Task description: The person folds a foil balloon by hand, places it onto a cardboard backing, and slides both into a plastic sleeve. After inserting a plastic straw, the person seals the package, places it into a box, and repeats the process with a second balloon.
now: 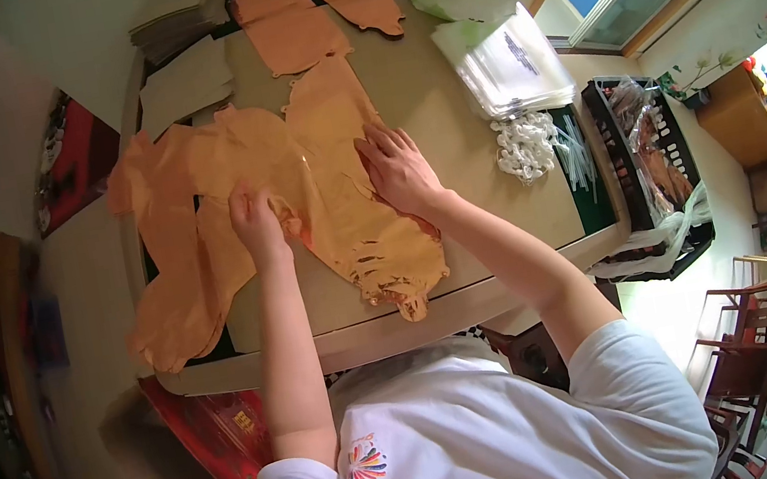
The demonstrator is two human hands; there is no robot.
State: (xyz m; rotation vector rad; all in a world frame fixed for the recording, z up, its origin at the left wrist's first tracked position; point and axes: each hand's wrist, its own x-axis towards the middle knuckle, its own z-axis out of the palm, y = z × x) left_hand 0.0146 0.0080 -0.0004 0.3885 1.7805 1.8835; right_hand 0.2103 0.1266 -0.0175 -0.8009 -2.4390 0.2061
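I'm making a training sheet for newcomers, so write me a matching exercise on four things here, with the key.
Column one
1. Left hand
2. Right hand
3. White tangled bundle
4. Black crate

Column two
A. Beside the clear tubes, on the table
B. Fingers curled in, over the orange foil
C. Off the table, past its right-hand edge in the picture
D. Laid out flat on the foil, fingers extended

Right pairs: 1-B, 2-D, 3-A, 4-C.
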